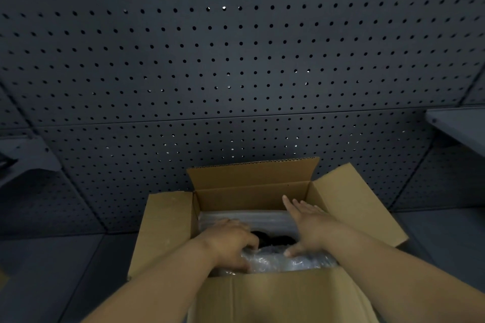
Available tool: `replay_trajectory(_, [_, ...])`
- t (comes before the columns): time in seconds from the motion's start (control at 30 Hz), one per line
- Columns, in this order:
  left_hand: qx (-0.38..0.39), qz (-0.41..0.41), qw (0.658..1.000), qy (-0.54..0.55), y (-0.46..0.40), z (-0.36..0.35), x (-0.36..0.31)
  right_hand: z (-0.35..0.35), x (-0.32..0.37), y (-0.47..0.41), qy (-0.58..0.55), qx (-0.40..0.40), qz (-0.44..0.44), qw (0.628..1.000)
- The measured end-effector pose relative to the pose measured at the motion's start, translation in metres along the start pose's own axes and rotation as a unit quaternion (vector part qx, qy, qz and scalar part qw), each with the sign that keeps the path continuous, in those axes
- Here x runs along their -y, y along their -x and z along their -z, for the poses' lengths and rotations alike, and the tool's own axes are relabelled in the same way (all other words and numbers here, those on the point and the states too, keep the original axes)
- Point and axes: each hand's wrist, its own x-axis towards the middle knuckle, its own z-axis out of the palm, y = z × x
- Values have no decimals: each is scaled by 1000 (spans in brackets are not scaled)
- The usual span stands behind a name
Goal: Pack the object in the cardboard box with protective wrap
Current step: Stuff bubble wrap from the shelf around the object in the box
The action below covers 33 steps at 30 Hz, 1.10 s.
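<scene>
An open cardboard box (168,220) stands in front of me with its flaps spread outward. Clear bubble wrap (288,261) lines the inside and bunches at the near wall. A dark object (273,238) shows between the folds of wrap in the middle. My left hand (231,241) is inside the box at the left, its fingers curled down into the wrap beside the dark object. My right hand (307,223) is flat with straight fingers over the right half of the box, its thumb touching the wrap.
A dark perforated pegboard wall (236,60) rises right behind the box. A grey shelf (459,126) juts out at the right and another bracket (26,157) at the left. The box sits on a dark work surface (65,270).
</scene>
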Motion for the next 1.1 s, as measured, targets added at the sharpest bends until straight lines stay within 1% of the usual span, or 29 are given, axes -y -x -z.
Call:
replay_trajectory(0.07, [10, 17, 999, 27, -2, 1, 2, 0, 2, -1, -12, 13, -3, 1000])
replay_trajectory(0.17, [6, 53, 995, 79, -5, 4, 5, -2, 5, -2, -7, 33, 2, 999])
replay_trajectory(0.23, [24, 68, 993, 93, -7, 4, 7, -3, 8, -4, -4, 36, 7, 999])
replay_trajectory(0.33, [81, 78, 992, 48, -9, 2, 11, -4, 12, -9, 6, 36, 11, 999])
replay_trajectory(0.4, [92, 88, 992, 21, -11, -2, 12, -3, 15, -10, 21, 48, 13, 999])
replay_trajectory(0.5, [78, 89, 992, -29, -14, -7, 8, 0, 23, -10, 44, 67, 16, 997])
replay_trajectory(0.6, [55, 78, 993, -68, -16, -10, 4, 1, 29, -9, 70, 61, 20, 995])
replay_trajectory(0.8, [45, 50, 987, -144, -16, -16, -2, 1, 38, -7, 110, 80, 25, 990])
replay_trajectory(0.9, [21, 43, 985, -167, -14, -23, -4, 1, 43, -5, 128, 75, 21, 989])
replay_trajectory(1.03, [7, 56, 985, -161, -13, -30, -3, -2, 46, -2, 143, 55, 22, 988])
replay_trajectory(1.1, [21, 68, 992, -100, -11, -29, 2, -1, 43, -1, 128, 57, 29, 990])
